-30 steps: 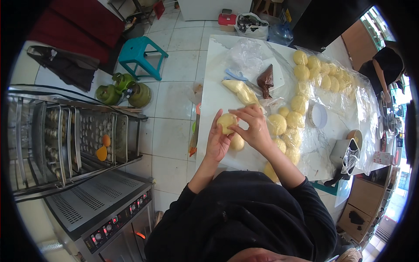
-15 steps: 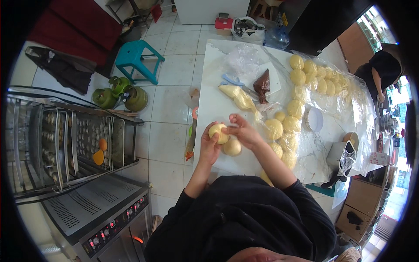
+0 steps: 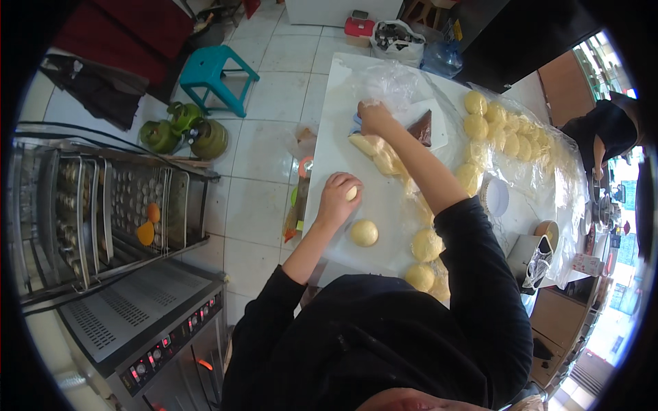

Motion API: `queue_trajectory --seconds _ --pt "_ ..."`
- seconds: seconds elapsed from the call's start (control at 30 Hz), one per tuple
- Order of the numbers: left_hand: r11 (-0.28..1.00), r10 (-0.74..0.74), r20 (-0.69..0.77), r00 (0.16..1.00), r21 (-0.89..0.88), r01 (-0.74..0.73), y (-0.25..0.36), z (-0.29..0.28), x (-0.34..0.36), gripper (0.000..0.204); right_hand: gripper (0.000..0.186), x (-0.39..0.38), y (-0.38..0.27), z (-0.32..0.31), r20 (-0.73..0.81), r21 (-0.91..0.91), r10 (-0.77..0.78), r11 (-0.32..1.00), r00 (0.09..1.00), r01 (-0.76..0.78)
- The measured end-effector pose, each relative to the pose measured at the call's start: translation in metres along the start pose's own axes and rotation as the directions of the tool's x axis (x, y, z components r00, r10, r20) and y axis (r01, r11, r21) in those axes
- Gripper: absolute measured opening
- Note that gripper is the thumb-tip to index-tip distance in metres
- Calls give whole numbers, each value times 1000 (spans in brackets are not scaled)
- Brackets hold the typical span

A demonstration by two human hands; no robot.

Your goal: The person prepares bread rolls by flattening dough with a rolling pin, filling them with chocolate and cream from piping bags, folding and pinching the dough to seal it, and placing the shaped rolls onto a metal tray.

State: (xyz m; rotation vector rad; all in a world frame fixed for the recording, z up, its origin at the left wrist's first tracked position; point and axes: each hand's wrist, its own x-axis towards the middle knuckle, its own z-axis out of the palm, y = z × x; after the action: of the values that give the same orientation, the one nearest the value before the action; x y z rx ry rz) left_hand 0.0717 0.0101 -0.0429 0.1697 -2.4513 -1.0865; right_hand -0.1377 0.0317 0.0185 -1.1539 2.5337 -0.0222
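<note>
My left hand (image 3: 338,198) curls around a pale yellow dough ball (image 3: 351,193), which peeks out beside the fingers. Just below it on the white table (image 3: 384,257), a smooth dough ball (image 3: 364,233) rests untouched. Stretched toward the far side, my right hand (image 3: 375,118) is beside crumpled clear plastic (image 3: 391,82) and over a blue item (image 3: 356,126), mostly covered. Its fingertips are hidden, so any grip cannot be made out. Close by lie a piping bag of pale yellow filling (image 3: 385,161) and a bag of dark brown filling (image 3: 421,129) on a white board (image 3: 436,130).
Several dough balls (image 3: 476,127) lie under clear plastic film along the table's right side. A round white container (image 3: 495,196) stands among them. Left are a tray rack (image 3: 113,219), an oven (image 3: 137,312), green gas cylinders (image 3: 209,140) and a teal stool (image 3: 218,68). A co-worker (image 3: 603,130) is far right.
My right hand has left the dough and reached forward to the blue item and plastic. My left hand has turned over and closed around its dough ball.
</note>
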Motion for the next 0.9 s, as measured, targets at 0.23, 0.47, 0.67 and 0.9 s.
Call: queue_trajectory --seconds 0.23,0.47,0.67,0.9 --pt "998 28 119 993 59 -35 11 -7 5 24 39 2 16 21 -129 58 -14 998 992 22" --pt "995 -94 62 994 41 91 27 -34 6 65 36 -22 26 -17 -288 416 60 907 956 68" --pt "940 -281 78 956 -179 291 20 -41 -16 80 52 -134 -17 -64 -564 777 57 373 824 506" --pt "950 -295 -67 953 -130 285 22 -19 -16 58 63 -181 -46 -8 -710 703 47 2 703 711"
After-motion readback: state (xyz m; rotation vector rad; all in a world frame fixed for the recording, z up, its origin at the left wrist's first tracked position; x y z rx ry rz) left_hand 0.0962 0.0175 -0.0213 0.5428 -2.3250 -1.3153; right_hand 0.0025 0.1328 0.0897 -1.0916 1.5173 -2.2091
